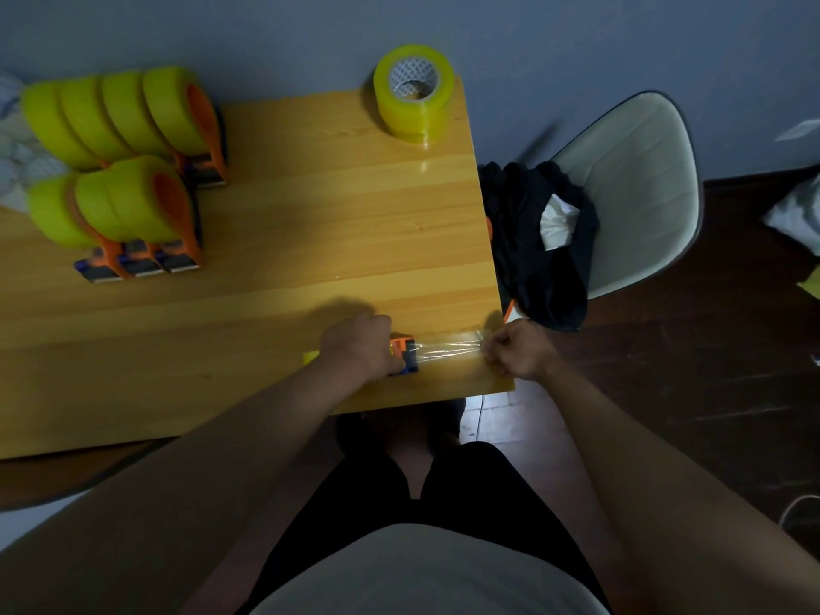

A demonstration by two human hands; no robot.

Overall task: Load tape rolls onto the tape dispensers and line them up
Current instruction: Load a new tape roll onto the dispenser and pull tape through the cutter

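1. Both forearms reach over my lap to the table [266, 304].
2. My left hand [357, 344] curls over a dispenser [404, 355] near the front edge.
3. My right hand [517, 350] pinches the tape strip [448, 348] drawn taut from it.
4. Loaded dispensers [133, 170] stand in two rows at far left; spare rolls [413, 95] sit stacked at the far edge.

My orange dispenser [401, 353] lies near the counter's corner, clear tape [448, 348] stretched out; seven loaded dispensers [128, 170] stand far left.
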